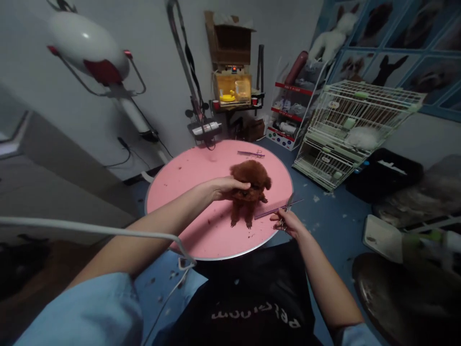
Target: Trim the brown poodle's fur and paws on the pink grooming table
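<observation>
A small curly brown dog (252,180) sits on the round pink table (169,192), facing me, its front paws near the table's front edge. My left hand (228,187) is closed on the side of its head, thumb across the muzzle; the fingers behind are partly hidden. At the table's right front edge, my right hand (286,222) holds scissors (289,202), blades pointing up and away. A purple comb (265,211) runs along the same hand and past the table edge; whether the fingers grip it I cannot tell. Another purple comb or scissors (251,154) lies behind the dog.
Bits of hair dot the table. A grooming arm (185,57) rises at its back, with a bottle (206,129) in a holder. A white dryer (88,45) stands left. Wire cages (355,125) and a shelf rack (291,115) stand right. A white tube (108,228) crosses my left arm.
</observation>
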### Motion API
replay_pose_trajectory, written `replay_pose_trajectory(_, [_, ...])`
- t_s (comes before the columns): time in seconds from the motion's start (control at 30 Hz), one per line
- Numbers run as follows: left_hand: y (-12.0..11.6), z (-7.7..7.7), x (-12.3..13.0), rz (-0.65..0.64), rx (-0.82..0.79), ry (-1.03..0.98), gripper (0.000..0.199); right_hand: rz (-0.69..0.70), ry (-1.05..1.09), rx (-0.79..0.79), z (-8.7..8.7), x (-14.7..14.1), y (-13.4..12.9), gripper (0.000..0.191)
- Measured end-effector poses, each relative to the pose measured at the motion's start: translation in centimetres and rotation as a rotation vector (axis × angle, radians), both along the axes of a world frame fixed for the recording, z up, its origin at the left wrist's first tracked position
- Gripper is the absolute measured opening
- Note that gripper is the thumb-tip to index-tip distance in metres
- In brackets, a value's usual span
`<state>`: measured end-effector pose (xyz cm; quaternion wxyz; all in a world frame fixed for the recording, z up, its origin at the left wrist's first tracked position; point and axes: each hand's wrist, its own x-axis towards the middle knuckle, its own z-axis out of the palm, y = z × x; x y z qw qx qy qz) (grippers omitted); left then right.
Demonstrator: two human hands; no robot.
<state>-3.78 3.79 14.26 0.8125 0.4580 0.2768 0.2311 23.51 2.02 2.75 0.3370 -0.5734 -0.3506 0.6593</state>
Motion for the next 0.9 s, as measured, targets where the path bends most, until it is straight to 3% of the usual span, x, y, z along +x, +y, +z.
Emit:
replay_pose_trajectory(0.1, [0.1, 0.1, -0.3, 0.054, -0.010, 0.051, 0.051, 0.147, -0.108, 0.000, 1.2, 0.6, 0.8, 0.022])
replay_pose_trajectory(0.2, [0.1, 0.3, -0.5, 0.101, -0.013, 0.102, 0.050, 0.341, -0.169, 0.049, 2.1, 0.9, -0.4, 0.040])
replay_pose_trajectory(0.27, [0.1, 0.5, -0.6, 0.121, -0.014, 0.120, 0.048, 0.509, -0.202, 0.158, 2.6, 1.2, -1.8, 0.049])
replay_pose_trajectory(0.4, [0.2, 0.5, -1.0, 0.120, 0.000, 0.121, 0.047, 0.736, -0.215, 0.350, 4.2, 2.3, -4.4, 0.050])
replay_pose_trajectory(0.53, [0.9, -0.6, -1.4, 0.090, 0.052, 0.082, 0.037, 0.999, -0.105, 0.208, 6.6, 3.5, -5.2, 0.051])
replay_pose_trajectory(0.63, [1.4, -1.3, -1.5, 0.069, 0.098, 0.058, 0.035, 1.079, -0.217, 0.209, 7.6, 3.2, -4.9, 0.043])
replay_pose_trajectory(0.7, [1.4, -1.4, -1.5, 0.063, 0.085, 0.057, 0.035, 1.106, -0.362, 0.398, 7.8, 2.5, -4.6, 0.046])
replay_pose_trajectory(0.8, [0.9, -0.8, -1.3, 0.059, 0.039, 0.071, 0.033, 1.142, -0.555, 0.811, 8.3, 1.0, -4.0, 0.044])
replay_pose_trajectory(0.83, [0.7, -0.5, -1.2, 0.069, 0.024, 0.080, 0.033, 1.164, -0.605, 0.894, 8.7, 0.6, -3.7, 0.040])
replay_pose_trajectory(0.9, [0.4, -0.1, -1.1, 0.107, 0.000, 0.095, 0.035, 1.239, -0.658, 0.905, 9.4, 0.1, -3.2, 0.034])
